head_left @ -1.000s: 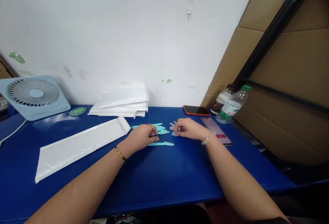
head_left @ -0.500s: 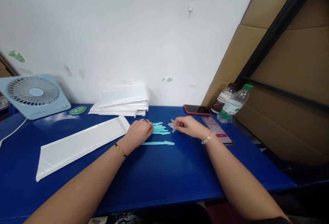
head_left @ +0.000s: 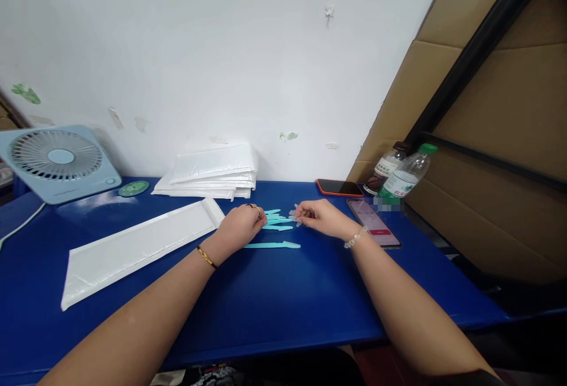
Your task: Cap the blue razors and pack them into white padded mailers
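A small heap of turquoise eyebrow razors (head_left: 277,228) lies mid-table, handles toward the left. My left hand (head_left: 241,225) is closed over the handle end, fingertips pinched at a razor; the fingers partly hide what they grip. One separate razor (head_left: 283,245) lies nearer me, its handle end running under my left hand. Just right of the heap are several small clear plastic caps (head_left: 293,213). My right hand (head_left: 322,217) pinches at these caps with thumb and fingertips, and its fingers cover part of them.
A long white padded mailer (head_left: 142,250) lies left of my left hand, with a stack of white mailers (head_left: 208,173) behind. A blue fan (head_left: 59,162) and green disc (head_left: 133,188) stand far left. On the right are two phones (head_left: 339,187) and two bottles (head_left: 406,178).
My right hand has shifted slightly left at the clear caps. My left fingertips have moved a little at the razor heap, and the razors there lie slightly differently.
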The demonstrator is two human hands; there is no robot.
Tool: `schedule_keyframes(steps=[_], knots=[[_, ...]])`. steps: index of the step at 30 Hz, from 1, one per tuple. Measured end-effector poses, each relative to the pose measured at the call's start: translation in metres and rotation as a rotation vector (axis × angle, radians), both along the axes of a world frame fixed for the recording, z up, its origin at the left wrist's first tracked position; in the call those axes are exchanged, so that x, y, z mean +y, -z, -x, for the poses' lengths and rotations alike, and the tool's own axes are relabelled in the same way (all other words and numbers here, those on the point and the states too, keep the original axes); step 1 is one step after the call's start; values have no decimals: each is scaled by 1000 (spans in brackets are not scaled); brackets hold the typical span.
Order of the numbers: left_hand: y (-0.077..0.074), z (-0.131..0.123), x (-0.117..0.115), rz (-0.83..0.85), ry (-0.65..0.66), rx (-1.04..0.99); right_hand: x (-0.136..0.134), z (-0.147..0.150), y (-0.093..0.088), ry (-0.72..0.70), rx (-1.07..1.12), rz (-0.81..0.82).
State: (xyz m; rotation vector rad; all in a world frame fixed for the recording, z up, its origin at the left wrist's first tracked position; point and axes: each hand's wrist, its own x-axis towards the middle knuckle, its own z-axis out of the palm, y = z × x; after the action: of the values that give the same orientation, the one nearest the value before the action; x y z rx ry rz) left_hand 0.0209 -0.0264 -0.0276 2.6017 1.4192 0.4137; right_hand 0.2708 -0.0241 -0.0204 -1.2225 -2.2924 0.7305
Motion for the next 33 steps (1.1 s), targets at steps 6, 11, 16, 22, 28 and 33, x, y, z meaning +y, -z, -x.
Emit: schedule_keyframes(steps=[6, 11, 16, 22, 28, 33], knots=[[-2, -1, -1, -4, -14, -6, -1, 1, -1, 2, 15, 14], [-1, -1, -1, 1, 15, -32, 0, 1, 0, -30, 60, 43], [0, 2, 1, 51, -17, -104, 2, -2, 1, 1, 161, 124], [-2, 2, 1, 156, -53, -202, 3, -1, 2, -19, 221, 196], [-1, 2, 2, 132, -56, -164, 4, -4, 0, 12, 240, 205], [0, 4, 3, 135, -66, -164, 4, -6, -1, 42, 219, 172]])
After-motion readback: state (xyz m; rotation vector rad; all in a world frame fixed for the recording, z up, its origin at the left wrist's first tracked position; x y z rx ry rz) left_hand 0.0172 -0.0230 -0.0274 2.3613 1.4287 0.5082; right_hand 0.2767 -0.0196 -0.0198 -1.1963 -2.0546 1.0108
